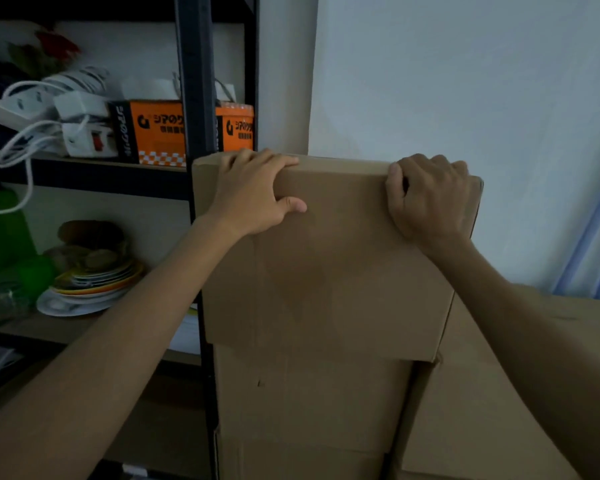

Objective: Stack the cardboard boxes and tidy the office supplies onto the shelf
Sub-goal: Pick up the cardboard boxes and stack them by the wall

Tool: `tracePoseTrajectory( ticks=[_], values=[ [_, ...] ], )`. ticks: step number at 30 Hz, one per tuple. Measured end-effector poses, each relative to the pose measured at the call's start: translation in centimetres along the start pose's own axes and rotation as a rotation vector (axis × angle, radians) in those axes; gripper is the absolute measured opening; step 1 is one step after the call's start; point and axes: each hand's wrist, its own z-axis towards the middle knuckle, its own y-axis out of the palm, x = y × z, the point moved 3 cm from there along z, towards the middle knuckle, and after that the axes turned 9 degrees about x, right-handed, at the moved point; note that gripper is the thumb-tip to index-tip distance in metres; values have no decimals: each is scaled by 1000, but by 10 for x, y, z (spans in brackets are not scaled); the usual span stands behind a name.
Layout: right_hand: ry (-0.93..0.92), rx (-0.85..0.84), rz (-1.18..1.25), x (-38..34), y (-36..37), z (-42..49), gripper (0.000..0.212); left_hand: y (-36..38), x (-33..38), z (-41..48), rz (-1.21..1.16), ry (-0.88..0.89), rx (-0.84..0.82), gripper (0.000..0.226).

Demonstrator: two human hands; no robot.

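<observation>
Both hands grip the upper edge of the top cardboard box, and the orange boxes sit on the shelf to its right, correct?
Not quite: the head view shows the orange boxes on the shelf left of the top box, not right. The left hand and right hand do grip its upper edge.

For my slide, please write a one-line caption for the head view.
Left hand and right hand hold the upper cardboard box by its top edge, atop a lower box beside the shelf.
</observation>
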Motion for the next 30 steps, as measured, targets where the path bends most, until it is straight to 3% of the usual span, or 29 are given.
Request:
tracePoseTrajectory(
  ticks=[6, 13, 17, 20, 30],
  values=[
    [16, 70, 37, 10, 51, -15, 28, 31, -10, 14, 12, -47, -1, 68],
    [13, 122, 65, 9, 62, -20, 25, 44, -13, 11, 24, -87, 46, 70],
    [58, 47, 206, 10, 54, -25, 25, 44, -6, 0, 61, -118, -3, 81],
    [82, -41, 298, -3, 34, -34, 38, 30, -6, -22, 83, -86, -6, 85],
    [203, -353, 602, -113, -56, -104, 50, -48, -30, -156, -59, -231, 25, 56]
  ],
)
